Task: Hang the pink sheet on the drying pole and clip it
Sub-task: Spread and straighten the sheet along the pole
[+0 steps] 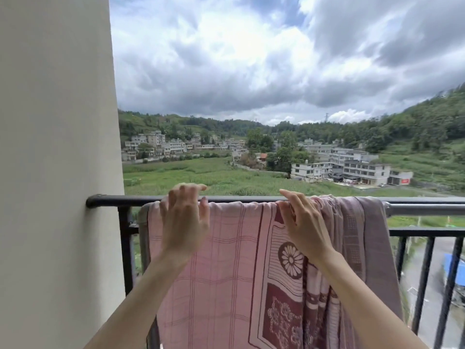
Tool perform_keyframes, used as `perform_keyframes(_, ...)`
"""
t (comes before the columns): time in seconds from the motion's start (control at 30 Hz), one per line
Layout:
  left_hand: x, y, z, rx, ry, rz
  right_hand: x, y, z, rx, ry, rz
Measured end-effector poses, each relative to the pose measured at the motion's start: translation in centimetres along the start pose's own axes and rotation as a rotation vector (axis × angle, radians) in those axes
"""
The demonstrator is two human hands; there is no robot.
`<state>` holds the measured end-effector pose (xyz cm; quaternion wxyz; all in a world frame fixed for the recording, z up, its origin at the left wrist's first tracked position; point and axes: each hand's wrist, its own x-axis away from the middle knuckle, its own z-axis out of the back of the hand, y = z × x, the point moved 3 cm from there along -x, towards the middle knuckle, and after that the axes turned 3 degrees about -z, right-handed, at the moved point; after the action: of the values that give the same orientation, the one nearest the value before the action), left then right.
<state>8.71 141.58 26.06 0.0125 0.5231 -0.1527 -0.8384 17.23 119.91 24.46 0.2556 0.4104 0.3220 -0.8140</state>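
Note:
The pink sheet [226, 260], checked on the left with dark red flower patterns on the right, hangs draped over the grey drying pole [422, 209]. Its right part is bunched in folds. My left hand [185, 220] hovers at the sheet's top edge near the left end, fingers loosely curled and lifted above the pole, holding nothing. My right hand [302, 222] is at the top edge near the middle, thumb and fingers pinching the fabric where it folds over the pole. No clip is in view.
A black balcony railing [108, 200] runs just behind the pole and meets a beige wall [55, 147] on the left. Beyond the railing lie fields, houses and hills far below. The pole continues bare to the right.

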Motion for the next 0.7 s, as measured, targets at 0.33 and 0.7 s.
perform_keyframes(0.33,0.9,3.1,-7.8,-0.243,-0.144,-0.222,0.4,5.4,3.0,0.183,-0.079,0.016)
perform_keyframes(0.7,1.1,3.4,-8.2,-0.21,-0.093,-0.109,1.9,8.2,5.0,0.389,0.053,0.064)
